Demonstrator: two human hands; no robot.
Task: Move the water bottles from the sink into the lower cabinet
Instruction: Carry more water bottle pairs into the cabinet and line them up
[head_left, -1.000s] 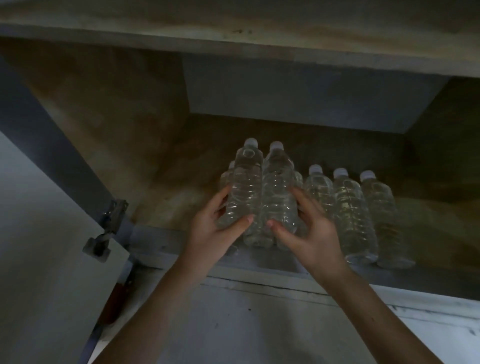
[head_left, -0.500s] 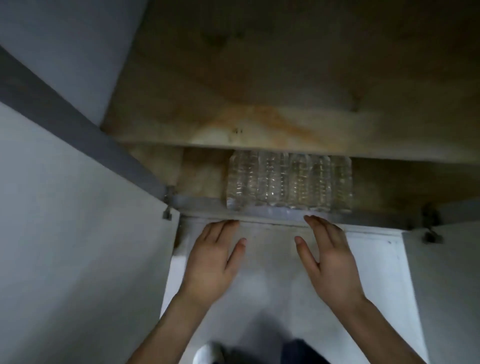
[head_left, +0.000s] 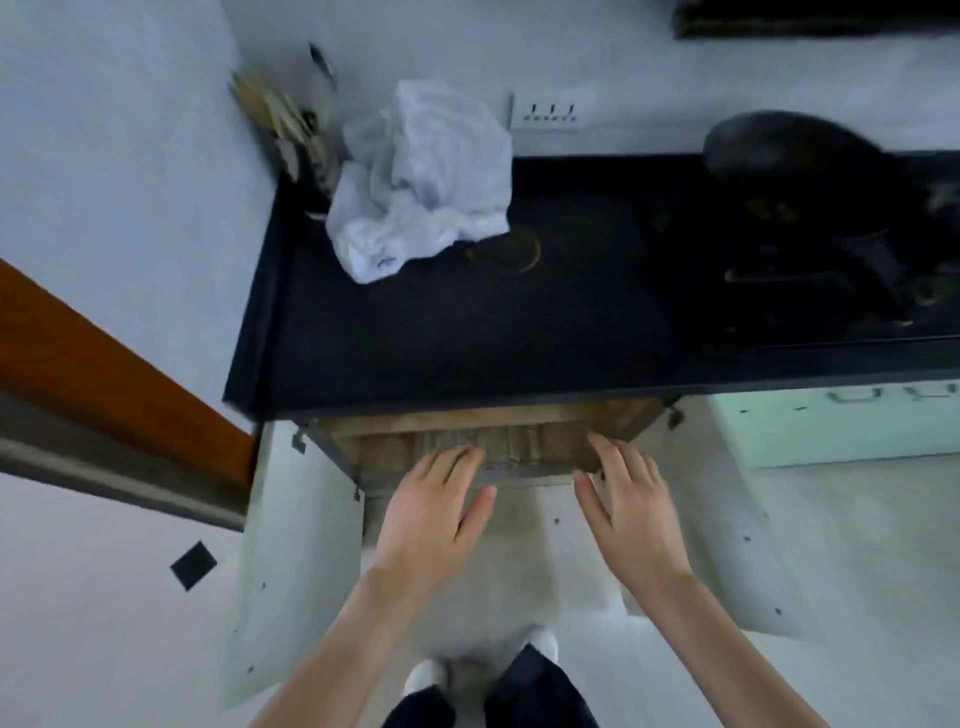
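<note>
Several water bottles (head_left: 480, 448) are sitting in a row inside the lower cabinet (head_left: 618, 423), just below the middle of the frame. It's dark and blurry in there, so I can't give you a count. They look packed close together, right at the front edge of the shelf.

Both hands are empty. The left hand (head_left: 434, 512) and right hand (head_left: 631, 512) hang in front of the opening, palms down, fingers straight and a bit spread, not gripping anything. The left fingertips overlap the bottles in the view, but I can't say whether they're touching.

Either side of the hands, both cabinet doors are swung wide: left door (head_left: 301, 545), right door (head_left: 727, 525). Above the cabinet runs a black countertop (head_left: 441, 332), with a crumpled white bag (head_left: 426, 176) (could be a cloth) on it toward the upper middle. There's a dark wok (head_left: 800, 150) on the stove at upper right, a wall socket (head_left: 550, 111) behind, and some utensils (head_left: 280, 117) at upper left.

Progress-wise, I'd say this batch is stowed. The sink isn't in the shot, so I have no idea if more bottles are waiting there. If so, it's another trip; if not, the job looks pretty much done.
</note>
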